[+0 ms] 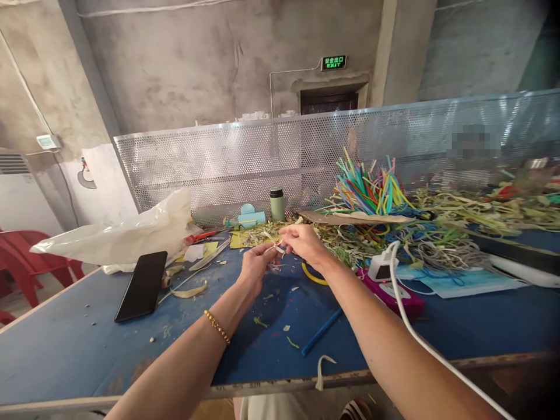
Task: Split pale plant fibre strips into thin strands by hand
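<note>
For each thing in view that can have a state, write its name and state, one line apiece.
Left hand: pinching pale strips
Right hand: curled beside the strips, hold unclear
Smartphone: screen dark
Exit sign: lit green
Green bottle: upright, capped
White plastic bag: crumpled
Blue face mask: lying flat, partly covered by cords
Blue tube: straight

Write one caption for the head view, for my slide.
Left hand and right hand handle pale strips above a blue table.
</note>
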The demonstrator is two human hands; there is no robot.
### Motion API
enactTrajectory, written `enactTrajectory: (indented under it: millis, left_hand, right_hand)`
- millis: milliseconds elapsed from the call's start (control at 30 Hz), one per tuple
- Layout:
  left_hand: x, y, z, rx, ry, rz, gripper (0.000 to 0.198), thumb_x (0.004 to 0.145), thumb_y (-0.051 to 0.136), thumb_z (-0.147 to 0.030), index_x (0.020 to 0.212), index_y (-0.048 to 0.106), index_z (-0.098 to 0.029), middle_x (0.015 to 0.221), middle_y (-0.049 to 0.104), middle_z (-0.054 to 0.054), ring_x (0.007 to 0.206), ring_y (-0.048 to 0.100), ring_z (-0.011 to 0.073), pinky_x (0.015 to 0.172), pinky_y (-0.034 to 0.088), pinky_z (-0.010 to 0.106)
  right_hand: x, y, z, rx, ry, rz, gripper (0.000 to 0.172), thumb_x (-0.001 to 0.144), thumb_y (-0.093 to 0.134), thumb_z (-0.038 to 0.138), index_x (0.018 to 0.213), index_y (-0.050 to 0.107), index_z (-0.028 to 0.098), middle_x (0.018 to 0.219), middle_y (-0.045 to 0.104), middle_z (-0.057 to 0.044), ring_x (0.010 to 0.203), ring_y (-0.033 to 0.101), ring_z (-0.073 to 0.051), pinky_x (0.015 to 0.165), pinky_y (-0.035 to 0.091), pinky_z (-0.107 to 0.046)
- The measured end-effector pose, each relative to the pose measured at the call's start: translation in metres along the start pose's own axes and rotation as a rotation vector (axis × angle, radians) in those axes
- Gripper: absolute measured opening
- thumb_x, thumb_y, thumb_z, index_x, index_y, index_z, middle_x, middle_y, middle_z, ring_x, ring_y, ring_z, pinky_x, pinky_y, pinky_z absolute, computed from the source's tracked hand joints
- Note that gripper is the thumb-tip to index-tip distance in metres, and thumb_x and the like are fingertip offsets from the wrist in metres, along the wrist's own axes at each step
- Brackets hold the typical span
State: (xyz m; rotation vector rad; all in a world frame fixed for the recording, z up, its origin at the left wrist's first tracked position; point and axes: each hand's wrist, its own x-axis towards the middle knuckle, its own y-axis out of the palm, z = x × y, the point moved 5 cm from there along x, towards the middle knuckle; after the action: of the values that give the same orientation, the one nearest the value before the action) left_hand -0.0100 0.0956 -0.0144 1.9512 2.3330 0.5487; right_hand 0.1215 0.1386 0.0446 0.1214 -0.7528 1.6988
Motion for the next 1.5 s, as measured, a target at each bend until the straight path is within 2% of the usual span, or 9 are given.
enactTrajectory:
  millis: [100,200,300,500,900,1033,1233,1367,1500]
  left_hand:
    - [0.002,-0.003,-0.003,0.025,0.035,-0.043,0.027,0.058,0.077,-0.028,0.081,0.073,-0.014,0.067,0.069,0.004,0.054,0.055,0.0117,0.048,0.034,0.022]
    - [0.003,-0.004,-0.008,0.120,0.111,-0.050,0.018,0.059,0.074,-0.029,0.067,0.071,-0.013,0.058,0.063,0.002,0.050,0.048,0.0095,0.048,0.031,0.022]
    - [0.004,-0.005,-0.009,0.178,0.156,-0.065,0.013,0.056,0.072,-0.025,0.054,0.067,-0.013,0.047,0.054,-0.001,0.048,0.040,0.0080,0.048,0.027,0.022]
    - [0.005,-0.002,-0.007,0.152,0.149,-0.061,0.008,0.054,0.072,-0.020,0.057,0.070,-0.013,0.051,0.058,-0.001,0.051,0.041,0.0079,0.050,0.029,0.022]
    - [0.005,0.002,-0.001,-0.185,-0.015,0.000,0.018,0.051,0.076,-0.017,0.067,0.072,-0.010,0.063,0.064,0.004,0.050,0.048,0.0075,0.049,0.035,0.022]
    - [0.004,0.003,-0.005,-0.123,-0.011,0.034,0.018,0.054,0.076,-0.019,0.068,0.072,-0.010,0.063,0.064,0.003,0.049,0.049,0.0082,0.048,0.035,0.023]
    - [0.000,0.007,-0.018,0.152,0.160,0.036,0.004,0.060,0.066,-0.016,0.058,0.067,-0.013,0.054,0.061,0.000,0.047,0.046,0.0079,0.048,0.033,0.022]
    - [-0.002,0.006,-0.019,0.191,0.123,-0.006,0.007,0.062,0.061,-0.015,0.058,0.065,-0.014,0.056,0.063,0.002,0.047,0.049,0.0095,0.048,0.034,0.022]
    - [-0.003,0.007,-0.020,0.196,0.114,0.013,0.010,0.062,0.059,-0.016,0.054,0.064,-0.014,0.054,0.062,0.002,0.048,0.049,0.0103,0.049,0.035,0.023]
  right_hand:
    - [-0.001,-0.012,0.016,-0.282,-0.261,-0.224,0.018,0.084,0.055,0.016,0.090,0.072,0.014,0.082,0.068,-0.008,0.070,0.060,-0.015,0.066,0.045,-0.027]
    - [-0.007,0.003,0.027,-0.427,-0.467,-0.068,0.018,0.084,0.058,0.017,0.088,0.075,0.019,0.085,0.065,-0.006,0.073,0.059,-0.015,0.067,0.042,-0.026]
    - [-0.015,0.020,0.028,-0.560,-0.527,0.093,0.021,0.082,0.058,0.012,0.089,0.076,0.022,0.083,0.062,-0.005,0.073,0.058,-0.015,0.064,0.037,-0.026]
    - [-0.016,0.021,0.028,-0.692,-0.487,0.023,0.018,0.085,0.053,0.013,0.073,0.065,0.017,0.076,0.062,-0.004,0.069,0.054,-0.015,0.060,0.029,-0.027]
    - [-0.004,0.017,0.021,-0.491,-0.376,-0.113,0.013,0.085,0.053,0.014,0.075,0.061,0.016,0.077,0.067,-0.005,0.071,0.056,-0.017,0.066,0.034,-0.026]
    - [-0.002,0.018,0.017,-0.467,-0.372,-0.070,0.014,0.082,0.053,0.013,0.072,0.061,0.017,0.075,0.067,-0.004,0.067,0.055,-0.015,0.064,0.034,-0.025]
    - [-0.001,0.017,0.012,-0.457,-0.311,-0.053,0.016,0.080,0.055,0.018,0.066,0.061,0.018,0.066,0.066,-0.002,0.060,0.054,-0.014,0.058,0.032,-0.024]
    - [-0.002,0.015,0.014,-0.386,-0.306,-0.072,0.015,0.081,0.055,0.019,0.068,0.062,0.017,0.072,0.069,-0.004,0.064,0.059,-0.015,0.062,0.036,-0.024]
    - [-0.003,0.017,0.012,-0.354,-0.192,-0.012,0.017,0.084,0.052,0.022,0.069,0.060,0.019,0.055,0.063,0.000,0.051,0.058,-0.014,0.057,0.037,-0.024]
